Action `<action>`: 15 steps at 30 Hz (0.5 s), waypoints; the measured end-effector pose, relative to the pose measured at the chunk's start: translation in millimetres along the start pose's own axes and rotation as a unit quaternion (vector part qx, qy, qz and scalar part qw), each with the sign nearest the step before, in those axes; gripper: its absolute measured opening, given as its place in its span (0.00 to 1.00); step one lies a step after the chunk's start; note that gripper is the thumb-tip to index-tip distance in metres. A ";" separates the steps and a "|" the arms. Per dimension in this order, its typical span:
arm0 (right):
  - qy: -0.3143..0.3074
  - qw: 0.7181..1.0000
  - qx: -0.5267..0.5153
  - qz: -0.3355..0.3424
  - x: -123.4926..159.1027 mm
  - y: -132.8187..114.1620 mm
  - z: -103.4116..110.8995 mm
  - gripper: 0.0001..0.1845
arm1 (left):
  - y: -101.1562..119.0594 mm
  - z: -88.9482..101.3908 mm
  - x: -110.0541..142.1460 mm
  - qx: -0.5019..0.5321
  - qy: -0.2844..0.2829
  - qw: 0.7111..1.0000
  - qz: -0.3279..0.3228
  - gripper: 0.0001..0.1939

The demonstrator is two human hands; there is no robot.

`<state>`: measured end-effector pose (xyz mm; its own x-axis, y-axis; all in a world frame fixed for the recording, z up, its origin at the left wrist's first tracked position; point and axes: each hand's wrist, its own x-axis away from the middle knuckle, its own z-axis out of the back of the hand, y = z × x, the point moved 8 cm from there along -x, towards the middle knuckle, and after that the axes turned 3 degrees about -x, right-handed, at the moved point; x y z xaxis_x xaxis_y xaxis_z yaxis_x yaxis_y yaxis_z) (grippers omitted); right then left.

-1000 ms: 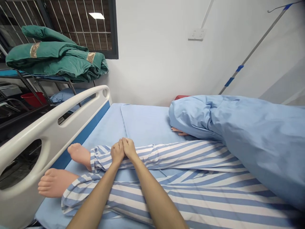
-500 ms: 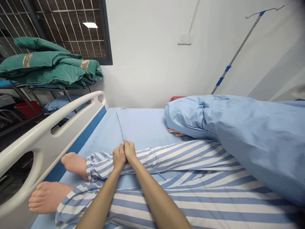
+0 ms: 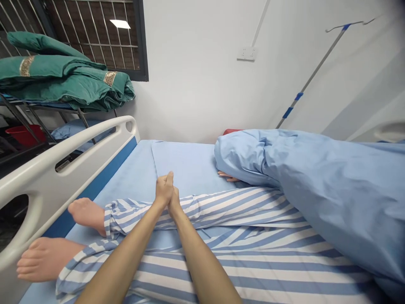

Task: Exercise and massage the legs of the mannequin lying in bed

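Note:
My left hand (image 3: 163, 188) is closed, its fingers wrapped against my right hand (image 3: 174, 199), with a thumb pointing up at the top. The right hand is pressed in behind it, and its fingers are mostly hidden. Both are held together above the farther leg of a pair of blue-and-white striped trousers (image 3: 234, 207), worn by a lying figure. Its bare feet (image 3: 47, 258) look smooth and waxy, like a manikin's. No object shows between my hands. Some fingers of the figure's hand (image 3: 228, 176) stick out from under a light blue quilt (image 3: 300, 169).
The bed has a light blue sheet (image 3: 186, 162) and a white end board (image 3: 91, 147) at the left. Green folded bedding (image 3: 63, 78) lies on a rack beneath a barred window. A drip stand (image 3: 313, 76) rises by the wall at the right, near a socket (image 3: 246, 53).
My hands have gone from fists side by side to the left one wrapped over the right. The camera view has shifted slightly, while the figure and the quilt stay put.

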<state>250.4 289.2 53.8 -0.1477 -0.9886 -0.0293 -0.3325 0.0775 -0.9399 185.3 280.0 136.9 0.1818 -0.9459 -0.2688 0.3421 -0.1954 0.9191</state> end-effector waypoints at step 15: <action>-0.054 0.952 0.255 0.158 13.3 -49.5 -0.3 0.22 | -57.9 8.3 29.4 -0.078 0.006 0.994 0.083 0.24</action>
<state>264.6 272.2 100.1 -0.0596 -0.9357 -0.3478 0.2133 0.3284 -0.9201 163.2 261.3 78.1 0.2580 -0.9584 -0.1224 0.4455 0.0056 0.8952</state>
